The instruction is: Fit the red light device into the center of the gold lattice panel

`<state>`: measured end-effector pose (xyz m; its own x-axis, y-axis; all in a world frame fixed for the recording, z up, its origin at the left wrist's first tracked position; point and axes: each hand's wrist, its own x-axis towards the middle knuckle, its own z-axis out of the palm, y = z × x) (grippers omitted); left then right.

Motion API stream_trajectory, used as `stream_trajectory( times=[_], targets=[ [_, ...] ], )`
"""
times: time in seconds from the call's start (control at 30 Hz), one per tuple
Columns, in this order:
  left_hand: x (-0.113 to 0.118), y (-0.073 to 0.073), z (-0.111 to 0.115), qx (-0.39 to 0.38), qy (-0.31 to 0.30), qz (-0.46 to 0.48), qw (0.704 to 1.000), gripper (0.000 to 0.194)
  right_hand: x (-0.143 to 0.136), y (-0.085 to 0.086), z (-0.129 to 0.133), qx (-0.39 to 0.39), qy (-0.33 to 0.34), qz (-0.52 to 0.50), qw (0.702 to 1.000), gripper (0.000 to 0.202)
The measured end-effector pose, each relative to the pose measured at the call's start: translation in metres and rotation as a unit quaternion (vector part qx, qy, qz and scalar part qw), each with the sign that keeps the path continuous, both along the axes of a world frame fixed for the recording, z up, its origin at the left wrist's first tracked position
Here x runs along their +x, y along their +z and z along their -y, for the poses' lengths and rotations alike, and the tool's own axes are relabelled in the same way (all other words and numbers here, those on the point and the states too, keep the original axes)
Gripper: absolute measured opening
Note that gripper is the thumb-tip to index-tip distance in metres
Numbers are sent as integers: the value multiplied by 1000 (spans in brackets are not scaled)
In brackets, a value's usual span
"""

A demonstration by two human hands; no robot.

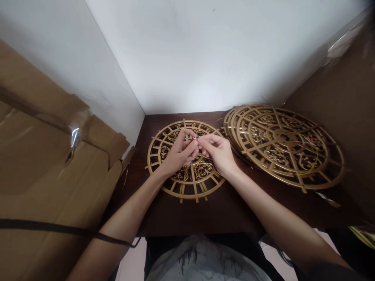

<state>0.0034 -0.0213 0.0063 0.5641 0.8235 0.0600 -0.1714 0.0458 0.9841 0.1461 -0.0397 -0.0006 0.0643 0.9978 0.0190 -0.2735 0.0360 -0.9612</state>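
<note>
Close together over a round gold openwork frame (195, 198), my two hands meet at their fingertips. My left hand (183, 150) is closed in a pinch on a small red and silver piece (194, 139), too small to name. From the other side, the thumb and forefinger of my right hand (217, 150) pinch at the same piece; whether they grip its end or something finer cannot be made out. The gold frame lies flat on the dark brown table, with scrollwork and spokes, partly hidden under both hands.
A leaning stack of similar gold frames (293, 181) stands at the right, with thin yellow wires (315, 166) on top. Cardboard (58, 168) rises at the left, and a white wall (205, 58) closes off the back. A black cord (58, 227) crosses near my left forearm.
</note>
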Motion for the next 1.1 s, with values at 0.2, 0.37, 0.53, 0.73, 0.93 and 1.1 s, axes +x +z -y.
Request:
stream_trajectory(
  times=[0.2,0.37,0.53,0.73,0.93,1.1],
  targets=[
    [0,0,1,-2,0,3,1000,18,0,-1,0,1,2,6,1000,17],
    [0,0,0,6,1,-3,1000,17,1,-2,-1,6,5,2,1000,16],
    [1,-1,0,-1,2,0,1000,17,1,-3,-3,14,-4,3,1000,16],
    [0,-2,-2,-1,14,44,999,18,3,-1,-4,27,-38,13,999,18],
    [-3,0,-6,-12,52,93,994,16,2,1,-1,42,7,27,999,14],
    [-3,-1,-10,-66,98,130,984,12,0,5,9,156,122,197,960,16]
  ],
)
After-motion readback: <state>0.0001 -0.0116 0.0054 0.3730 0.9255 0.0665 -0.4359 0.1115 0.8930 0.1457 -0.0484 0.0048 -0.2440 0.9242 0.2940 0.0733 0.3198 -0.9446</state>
